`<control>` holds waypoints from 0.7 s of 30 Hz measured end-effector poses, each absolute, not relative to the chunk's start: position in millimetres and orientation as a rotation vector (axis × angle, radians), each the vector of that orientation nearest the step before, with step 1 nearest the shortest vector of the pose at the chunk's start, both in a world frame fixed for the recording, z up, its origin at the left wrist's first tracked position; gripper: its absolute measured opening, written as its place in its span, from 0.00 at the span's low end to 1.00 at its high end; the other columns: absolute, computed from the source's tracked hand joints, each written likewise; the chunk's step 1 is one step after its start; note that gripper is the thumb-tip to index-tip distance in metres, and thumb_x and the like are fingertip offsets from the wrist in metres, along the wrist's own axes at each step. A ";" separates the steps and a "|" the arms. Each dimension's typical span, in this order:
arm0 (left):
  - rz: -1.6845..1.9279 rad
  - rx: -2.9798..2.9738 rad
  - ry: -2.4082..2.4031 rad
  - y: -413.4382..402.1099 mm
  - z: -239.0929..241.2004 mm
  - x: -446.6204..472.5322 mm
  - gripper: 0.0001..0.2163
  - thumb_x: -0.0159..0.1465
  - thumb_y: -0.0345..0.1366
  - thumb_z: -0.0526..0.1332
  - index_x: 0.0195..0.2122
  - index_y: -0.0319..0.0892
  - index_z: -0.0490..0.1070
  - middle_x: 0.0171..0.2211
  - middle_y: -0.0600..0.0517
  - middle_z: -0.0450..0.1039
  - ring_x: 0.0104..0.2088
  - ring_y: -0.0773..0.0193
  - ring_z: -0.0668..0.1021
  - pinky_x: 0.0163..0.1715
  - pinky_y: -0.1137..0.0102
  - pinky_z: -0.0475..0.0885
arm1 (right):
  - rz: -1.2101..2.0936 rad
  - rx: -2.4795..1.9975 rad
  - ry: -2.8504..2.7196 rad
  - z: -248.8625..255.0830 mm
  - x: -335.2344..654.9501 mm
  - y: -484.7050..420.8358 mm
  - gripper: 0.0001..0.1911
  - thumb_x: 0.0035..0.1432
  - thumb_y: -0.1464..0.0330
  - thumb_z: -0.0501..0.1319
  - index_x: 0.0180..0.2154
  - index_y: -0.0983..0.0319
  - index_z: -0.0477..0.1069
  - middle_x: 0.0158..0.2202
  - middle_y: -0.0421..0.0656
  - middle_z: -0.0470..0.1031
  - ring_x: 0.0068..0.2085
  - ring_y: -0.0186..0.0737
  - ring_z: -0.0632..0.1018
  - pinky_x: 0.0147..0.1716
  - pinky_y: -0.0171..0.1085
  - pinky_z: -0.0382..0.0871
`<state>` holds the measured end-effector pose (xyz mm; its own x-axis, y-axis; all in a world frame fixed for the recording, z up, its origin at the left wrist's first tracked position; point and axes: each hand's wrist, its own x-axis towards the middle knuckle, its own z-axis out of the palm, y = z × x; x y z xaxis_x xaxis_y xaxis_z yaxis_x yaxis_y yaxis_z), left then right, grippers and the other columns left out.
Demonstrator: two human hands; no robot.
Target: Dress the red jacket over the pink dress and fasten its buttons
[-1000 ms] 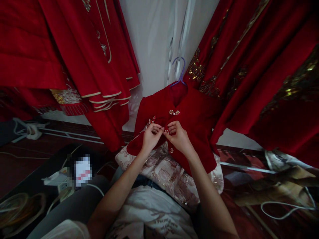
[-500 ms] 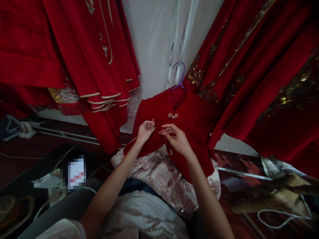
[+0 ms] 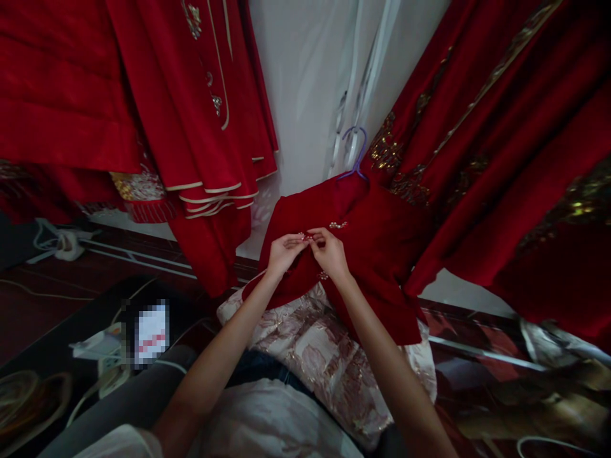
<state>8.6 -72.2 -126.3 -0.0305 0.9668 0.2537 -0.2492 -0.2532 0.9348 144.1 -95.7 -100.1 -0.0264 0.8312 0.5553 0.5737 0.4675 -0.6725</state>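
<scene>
A red jacket (image 3: 382, 261) on a purple hanger (image 3: 356, 159) lies against my lap, its front facing me. My left hand (image 3: 285, 253) pinches one half of a beaded frog fastener (image 3: 305, 236) at the front opening. The other half is in the pinched fingers of my right hand (image 3: 329, 251). Both sets of fingertips meet and partly hide it, so whether the halves are joined cannot be seen. Above, another beaded fastener (image 3: 338, 225) looks joined across the opening. A further beaded piece (image 3: 324, 275) sits just below my right hand.
Pale floral brocade (image 3: 315, 337) spreads under the jacket over my lap. Red garments hang at left (image 3: 157, 108) and right (image 3: 482, 146), framing a pale wall (image 3: 305, 83). A dark surface at left bears cables and a white device (image 3: 98, 343). A metal rail (image 3: 487, 352) runs low at right.
My hands have come together, bringing the two fastener halves from apart to touching or nearly so. The whole view has shifted slightly.
</scene>
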 end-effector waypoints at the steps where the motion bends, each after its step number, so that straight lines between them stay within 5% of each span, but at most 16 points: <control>1: 1.528 1.222 0.894 -72.0 -127.1 9.2 0.11 0.46 0.33 0.70 0.32 0.36 0.77 0.31 0.48 0.79 0.32 0.65 0.79 0.42 0.66 0.74 | 0.302 -1.213 -1.708 -100.1 143.5 -97.0 0.11 0.58 0.70 0.56 0.42 0.60 0.72 0.37 0.43 0.76 0.36 0.37 0.77 0.40 0.38 0.72; 16: 1.418 1.579 0.933 -63.3 -126.9 -3.7 0.07 0.52 0.36 0.68 0.32 0.39 0.78 0.31 0.48 0.79 0.31 0.63 0.80 0.39 0.67 0.75 | 0.309 -1.186 -1.662 -101.5 142.7 -100.6 0.10 0.61 0.65 0.55 0.41 0.59 0.72 0.40 0.46 0.77 0.40 0.41 0.78 0.39 0.40 0.76; 21: 1.209 1.829 0.826 -66.9 -127.1 -18.4 0.13 0.57 0.37 0.65 0.43 0.41 0.72 0.35 0.50 0.76 0.34 0.67 0.79 0.36 0.72 0.73 | 0.563 -1.194 -1.644 -107.9 162.8 -123.5 0.13 0.60 0.65 0.56 0.47 0.58 0.70 0.44 0.45 0.78 0.44 0.40 0.80 0.43 0.41 0.76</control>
